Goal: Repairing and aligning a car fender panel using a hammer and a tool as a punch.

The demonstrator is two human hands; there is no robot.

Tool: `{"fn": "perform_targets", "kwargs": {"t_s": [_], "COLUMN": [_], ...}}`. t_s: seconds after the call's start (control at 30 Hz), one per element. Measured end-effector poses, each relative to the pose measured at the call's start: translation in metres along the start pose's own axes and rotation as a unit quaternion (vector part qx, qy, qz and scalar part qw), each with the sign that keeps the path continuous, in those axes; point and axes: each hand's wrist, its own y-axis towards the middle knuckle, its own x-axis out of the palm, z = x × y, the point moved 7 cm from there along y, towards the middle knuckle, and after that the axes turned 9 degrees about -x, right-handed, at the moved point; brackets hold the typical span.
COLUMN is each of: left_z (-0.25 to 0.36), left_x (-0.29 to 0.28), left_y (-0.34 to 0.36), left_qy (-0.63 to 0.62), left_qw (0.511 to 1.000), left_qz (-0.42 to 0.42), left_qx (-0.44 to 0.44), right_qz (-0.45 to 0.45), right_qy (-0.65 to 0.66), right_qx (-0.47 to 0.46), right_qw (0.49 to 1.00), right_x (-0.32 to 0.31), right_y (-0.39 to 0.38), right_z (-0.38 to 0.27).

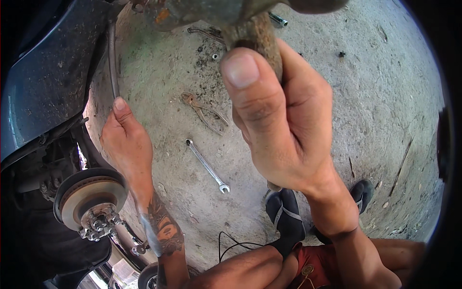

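My right hand point(284, 125), large and close to the camera, is wrapped round a rusty, grimy metal shaft point(252, 33). Its upper end meets a dark, rounded metal piece point(211, 12) at the top edge, partly out of view. My left hand point(126, 142) grips a long, dark, thin metal bar point(113, 58) standing beside the car's blue-grey body panel point(43, 82). A tattoo covers part of my left forearm. Below that hand is an exposed brake disc with its hub point(79, 202).
On the rough concrete floor point(385, 96) lie rusty pliers point(202, 111), a combination wrench point(207, 166), a socket point(279, 20), small metal parts and thin sticks. A black cable point(231, 236) loops near my bent legs and sandalled feet point(284, 212). Car underbody parts fill the lower left.
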Motion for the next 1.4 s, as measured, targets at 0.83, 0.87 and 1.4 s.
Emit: {"fn": "perform_targets", "kwargs": {"t_s": [0.83, 0.87, 1.4], "left_z": [0.011, 0.012, 0.013], "left_x": [0.013, 0.016, -0.015], "left_y": [-0.006, -0.005, -0.009], "left_qy": [0.019, 0.008, -0.041], "left_qw": [0.995, 0.995, 0.996], "left_qz": [-0.095, -0.098, -0.081], "left_qx": [-0.035, -0.031, 0.003], "right_qz": [0.066, 0.087, 0.009], "right_qy": [-0.025, 0.014, 0.029], "right_qx": [-0.059, -0.043, 0.145], "right_qw": [0.996, 0.995, 0.989], "right_x": [-0.012, -0.011, -0.034], "right_y": [0.021, 0.019, -0.011], "right_z": [-0.026, -0.018, 0.012]}}
